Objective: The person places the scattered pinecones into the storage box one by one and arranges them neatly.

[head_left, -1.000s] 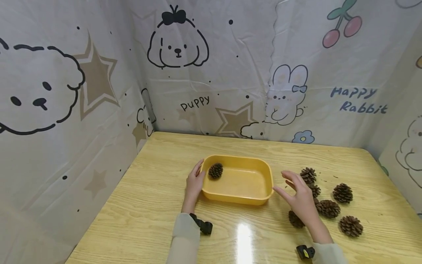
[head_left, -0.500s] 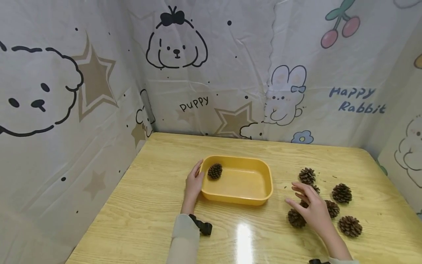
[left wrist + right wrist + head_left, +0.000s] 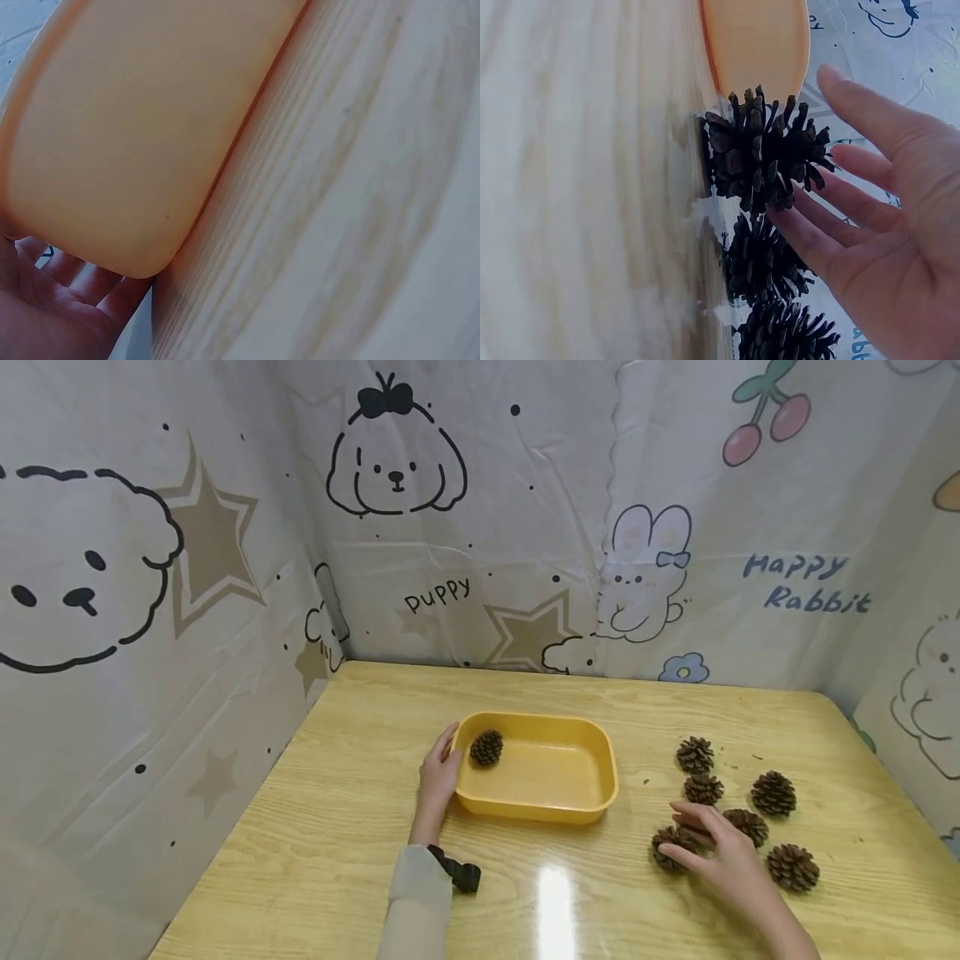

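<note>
A yellow plastic box (image 3: 540,810), open at the top, stands on the table with one pine cone (image 3: 487,747) in its left end. My left hand (image 3: 438,774) holds the box by its left end, thumb at the rim and fingers along the outer wall; the left wrist view shows those fingers (image 3: 71,292) against the end wall. My right hand (image 3: 720,852) is over the nearest pine cone (image 3: 670,848), thumb and fingers spread around it. In the right wrist view this cone (image 3: 761,154) lies between thumb and fingers, with a gap to the thumb; finger contact is unclear.
Several more pine cones lie at the right: one cone (image 3: 694,754) at the back, another cone (image 3: 774,794) farther right, and a cone (image 3: 793,867) beside my right wrist. A patterned cloth (image 3: 450,543) hangs behind the wooden table (image 3: 360,735).
My right hand has moved away from the box, right and toward me, down to the nearest pine cone. My left hand has stayed at the box.
</note>
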Demonstrator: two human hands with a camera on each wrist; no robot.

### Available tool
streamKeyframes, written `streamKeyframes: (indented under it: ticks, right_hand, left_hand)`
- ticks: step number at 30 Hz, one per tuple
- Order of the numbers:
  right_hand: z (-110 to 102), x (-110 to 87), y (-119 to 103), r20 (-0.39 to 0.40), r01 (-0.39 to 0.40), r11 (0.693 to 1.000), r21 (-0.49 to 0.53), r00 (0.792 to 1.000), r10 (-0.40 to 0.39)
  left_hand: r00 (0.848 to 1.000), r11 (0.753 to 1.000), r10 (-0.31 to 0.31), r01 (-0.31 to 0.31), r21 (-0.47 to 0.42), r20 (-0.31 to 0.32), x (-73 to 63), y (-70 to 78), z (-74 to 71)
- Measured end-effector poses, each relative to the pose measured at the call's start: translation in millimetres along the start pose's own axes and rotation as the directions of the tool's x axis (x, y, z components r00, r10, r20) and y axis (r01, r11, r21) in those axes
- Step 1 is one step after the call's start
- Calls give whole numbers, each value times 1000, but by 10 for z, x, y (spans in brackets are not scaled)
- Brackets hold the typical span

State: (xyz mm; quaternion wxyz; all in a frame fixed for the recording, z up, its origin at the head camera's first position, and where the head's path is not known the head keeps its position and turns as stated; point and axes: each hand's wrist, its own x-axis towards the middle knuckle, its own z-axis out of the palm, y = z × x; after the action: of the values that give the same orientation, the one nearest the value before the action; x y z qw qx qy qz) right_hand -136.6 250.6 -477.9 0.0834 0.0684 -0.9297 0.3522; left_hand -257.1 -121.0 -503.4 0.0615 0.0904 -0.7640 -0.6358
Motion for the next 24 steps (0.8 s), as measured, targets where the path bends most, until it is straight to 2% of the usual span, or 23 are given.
streamKeyframes:
  ticks: [4, 9, 15, 24]
  right_hand:
    - [4, -24, 9, 29, 0, 999, -38, 1000, 1]
    - [3, -67, 33, 30, 28, 993, -113, 999, -25]
    - [-1, -90, 78, 73, 60, 994, -92, 996, -53]
    - [13, -109, 113, 31, 109, 986, -129, 994, -106]
  left_hand:
    - [1000, 1000, -5, 5, 4, 6, -6, 2, -14]
    - [1000, 1000, -1, 1, -3, 11, -12, 3, -20]
    - [1000, 1000, -16, 16, -8, 3, -6, -3, -10]
    - [1000, 1000, -9, 9, 1, 1, -14, -10, -7]
